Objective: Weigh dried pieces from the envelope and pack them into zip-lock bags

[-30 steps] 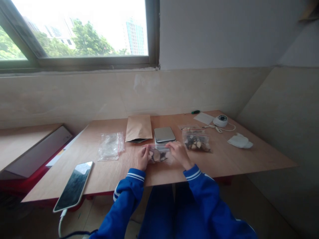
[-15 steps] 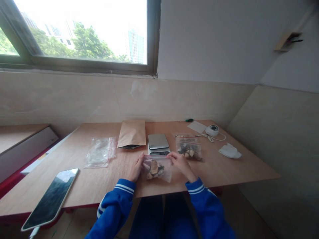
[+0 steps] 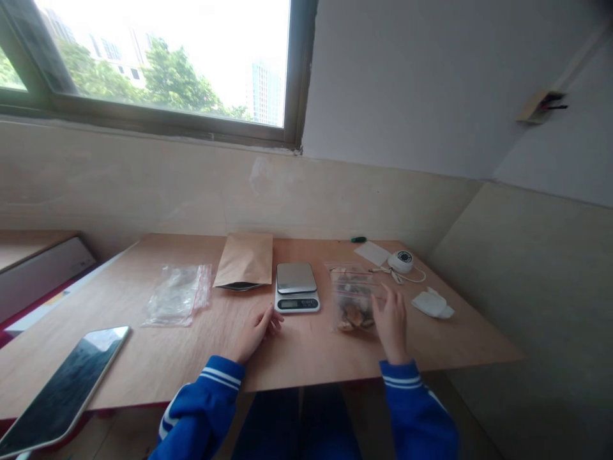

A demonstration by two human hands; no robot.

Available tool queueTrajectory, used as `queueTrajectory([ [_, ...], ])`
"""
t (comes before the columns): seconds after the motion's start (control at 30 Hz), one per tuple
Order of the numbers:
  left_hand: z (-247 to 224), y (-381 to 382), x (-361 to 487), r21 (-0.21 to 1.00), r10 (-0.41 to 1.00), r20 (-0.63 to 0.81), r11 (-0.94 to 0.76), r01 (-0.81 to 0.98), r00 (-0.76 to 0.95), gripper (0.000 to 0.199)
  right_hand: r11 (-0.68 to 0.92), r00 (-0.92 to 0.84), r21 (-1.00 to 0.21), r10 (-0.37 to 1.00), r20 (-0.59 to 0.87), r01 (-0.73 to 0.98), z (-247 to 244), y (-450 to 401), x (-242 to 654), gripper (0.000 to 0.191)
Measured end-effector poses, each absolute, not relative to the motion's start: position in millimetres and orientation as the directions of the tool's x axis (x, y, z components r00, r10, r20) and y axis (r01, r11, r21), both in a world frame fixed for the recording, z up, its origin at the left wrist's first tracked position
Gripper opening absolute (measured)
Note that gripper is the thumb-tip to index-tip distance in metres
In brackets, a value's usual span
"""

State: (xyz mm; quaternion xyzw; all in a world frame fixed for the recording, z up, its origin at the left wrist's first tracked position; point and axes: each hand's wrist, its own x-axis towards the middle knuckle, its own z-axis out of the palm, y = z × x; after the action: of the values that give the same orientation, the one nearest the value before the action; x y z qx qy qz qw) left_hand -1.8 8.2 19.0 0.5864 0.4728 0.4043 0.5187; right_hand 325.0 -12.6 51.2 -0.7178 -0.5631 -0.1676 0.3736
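Observation:
My left hand [image 3: 259,330] rests on the table just below the white kitchen scale [image 3: 297,287], fingers loosely curled and apart, holding nothing. At the right side of a clear zip bag of dried brown pieces [image 3: 353,316], my right hand [image 3: 393,319] has its thumb and index finger near the bag's red-striped top edge; whether they pinch it is blurred. This bag lies over other filled bags [image 3: 352,275]. Nothing sits on the scale's metal plate. Left of the scale lies a brown paper pouch [image 3: 246,259] with its mouth toward me.
Flat clear bags [image 3: 175,295] lie on the left, and a large phone [image 3: 67,383] on the near left edge. To the right are a crumpled white tissue [image 3: 433,303], a round white device [image 3: 400,260] with a cable, white paper [image 3: 372,253] and a green object [image 3: 358,239].
The filled bag has moved from between my hands in front of the scale to the right, onto the other bags. My left hand has let go of it.

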Motion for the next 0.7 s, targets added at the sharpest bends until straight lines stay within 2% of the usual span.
queueTrajectory([
  [0.13,11.0,14.7,-11.1,0.967,0.989,0.103,-0.074,0.242,-0.109,0.046,-0.072,0.301,-0.353,0.694,0.654,0.933,5.8,-36.7,281.9,0.057],
  [0.2,4.9,20.3,-19.7,0.944,0.939,0.189,-0.094,0.315,-0.287,0.036,-0.059,0.25,-0.313,0.747,0.616,0.948,-13.1,-43.5,271.7,0.066],
  [0.27,0.6,25.8,-29.8,0.89,0.868,0.305,-0.114,0.441,-0.391,0.029,-0.054,0.198,-0.268,0.813,0.547,0.962,-23.4,-40.9,272.4,0.069],
  [0.4,5.7,33.7,-47.6,0.678,0.803,0.474,-0.072,0.731,-0.361,0.036,-0.12,0.205,-0.253,0.917,0.342,0.96,-13.7,-6.2,294.3,0.069],
  [0.53,19.4,42.6,-56.5,0.557,0.818,0.493,-0.034,0.83,-0.298,0.043,-0.167,0.206,-0.287,0.972,0.112,0.943,10.9,37.0,311.7,0.072],
  [0.6,22.9,48.9,-59.8,0.52,0.832,0.485,-0.025,0.854,-0.271,0.044,-0.175,0.214,-0.314,0.972,0.092,0.933,16.8,46.8,310.2,0.074],
  [0.7,23.9,60.2,-68.7,0.461,0.854,0.473,-0.031,0.887,-0.216,0.04,-0.083,0.177,-0.371,0.958,0.227,0.925,16.9,41.0,291.8,0.069],
])
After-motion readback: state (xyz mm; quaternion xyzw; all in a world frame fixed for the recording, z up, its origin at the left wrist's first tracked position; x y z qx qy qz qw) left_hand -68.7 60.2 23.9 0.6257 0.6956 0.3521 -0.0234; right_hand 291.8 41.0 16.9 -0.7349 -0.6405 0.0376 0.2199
